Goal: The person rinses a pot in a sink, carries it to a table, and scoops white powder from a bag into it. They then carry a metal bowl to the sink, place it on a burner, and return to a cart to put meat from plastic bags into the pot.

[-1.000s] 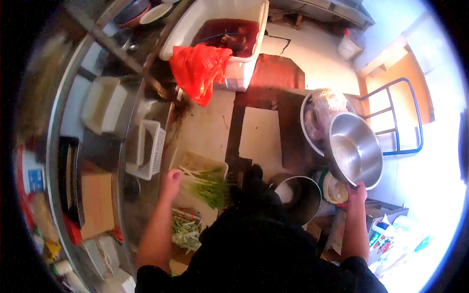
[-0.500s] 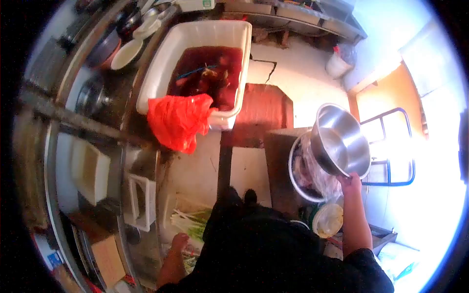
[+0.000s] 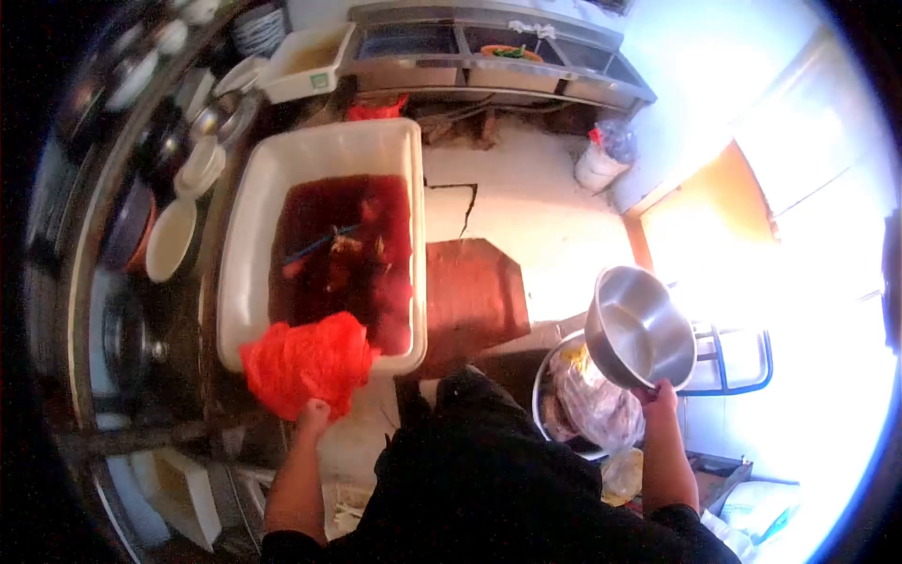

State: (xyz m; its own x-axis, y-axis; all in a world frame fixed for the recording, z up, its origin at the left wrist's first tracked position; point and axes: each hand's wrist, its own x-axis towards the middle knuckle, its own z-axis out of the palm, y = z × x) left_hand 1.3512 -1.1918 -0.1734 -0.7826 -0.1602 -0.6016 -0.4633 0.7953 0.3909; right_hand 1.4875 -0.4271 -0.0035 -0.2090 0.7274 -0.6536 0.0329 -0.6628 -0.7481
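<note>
My right hand (image 3: 660, 395) is closed on the lower rim of a steel basin (image 3: 644, 329), which tilts with its hollow inside towards me. Below and left of the basin stands a round metal-rimmed tub (image 3: 542, 399) with a clear plastic bag (image 3: 597, 399) in it. My left hand (image 3: 316, 414) overlaps the lower edge of a red plastic bag (image 3: 305, 362); its fingers are hidden, so I cannot tell whether it grips the bag. The red bag hangs over the near corner of a large white tub (image 3: 246, 282) of dark red liquid (image 3: 329, 207), with pale pieces and something blue in it.
Shelves with bowls (image 3: 172, 240) run along the left. A steel sink counter (image 3: 451, 75) spans the back, beside a white bin (image 3: 272, 85). A reddish-brown board (image 3: 474, 291) lies on the floor. A white bucket (image 3: 597, 169) stands by the right wall, near a blue-framed rack (image 3: 723, 362).
The white tub now appears nearer and lower in view. My left hand has come up from beside my body to the red bag. My right hand still holds the steel basin.
</note>
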